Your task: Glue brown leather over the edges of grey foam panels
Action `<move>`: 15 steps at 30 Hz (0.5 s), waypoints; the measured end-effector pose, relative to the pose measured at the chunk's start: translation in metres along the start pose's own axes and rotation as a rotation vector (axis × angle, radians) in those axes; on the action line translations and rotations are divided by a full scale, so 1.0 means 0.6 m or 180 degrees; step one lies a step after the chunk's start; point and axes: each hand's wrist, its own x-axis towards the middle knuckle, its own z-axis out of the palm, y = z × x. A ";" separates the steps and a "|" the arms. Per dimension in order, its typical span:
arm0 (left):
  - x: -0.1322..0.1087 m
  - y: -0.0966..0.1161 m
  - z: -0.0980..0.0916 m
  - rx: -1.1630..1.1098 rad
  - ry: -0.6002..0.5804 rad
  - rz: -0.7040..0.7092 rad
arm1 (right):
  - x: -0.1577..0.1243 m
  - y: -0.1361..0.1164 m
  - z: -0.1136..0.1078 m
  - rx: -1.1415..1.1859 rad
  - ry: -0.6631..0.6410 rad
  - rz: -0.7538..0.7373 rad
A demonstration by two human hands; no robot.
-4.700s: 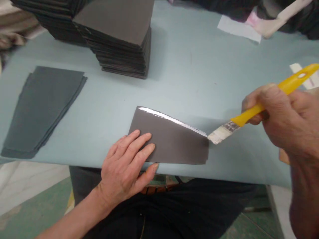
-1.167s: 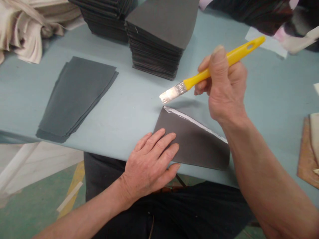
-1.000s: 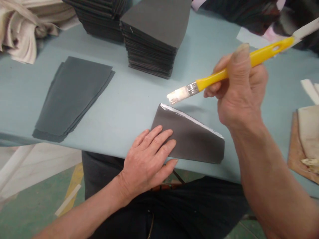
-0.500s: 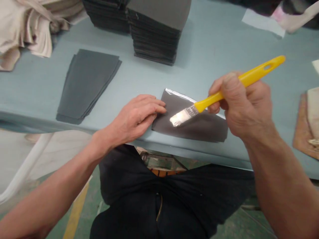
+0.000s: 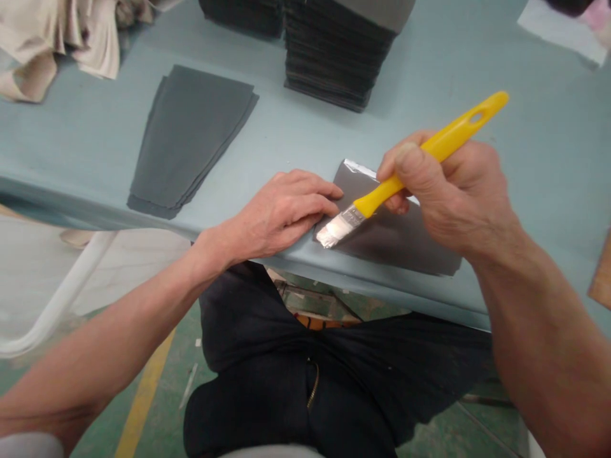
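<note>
My right hand (image 5: 443,191) grips a yellow-handled paintbrush (image 5: 382,197), its handle slanting up to the right. White wet stuff coats the bristles, which are at the near left corner of a dark grey panel (image 5: 391,238). A glossy white strip runs along part of the panel's far edge; my right hand hides some of it. My left hand (image 5: 291,210) lies on the panel's left end, fingers stretched out and holding nothing. The bristle tip is just beside my left fingertips.
Several grey panels (image 5: 191,140) lie in a small pile on the blue-green table (image 5: 277,127). A tall stack of dark panels (image 5: 334,54) stands at the back. Beige cloth (image 5: 95,38) is heaped at the far left, and a white sheet (image 5: 558,28) lies far right.
The brush has moved left and toward me across the panel, from its middle to the near left corner. My left hand stays on the left end. The whole view has shifted.
</note>
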 end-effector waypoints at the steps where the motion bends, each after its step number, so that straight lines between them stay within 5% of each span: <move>1: 0.001 0.000 0.000 -0.0025 -0.0005 -0.0013 | 0.003 0.000 0.003 -0.0026 -0.0041 0.0003; 15: 0.001 -0.004 0.006 -0.0063 0.0074 0.0049 | 0.027 0.004 -0.001 -0.0250 -0.0603 -0.0119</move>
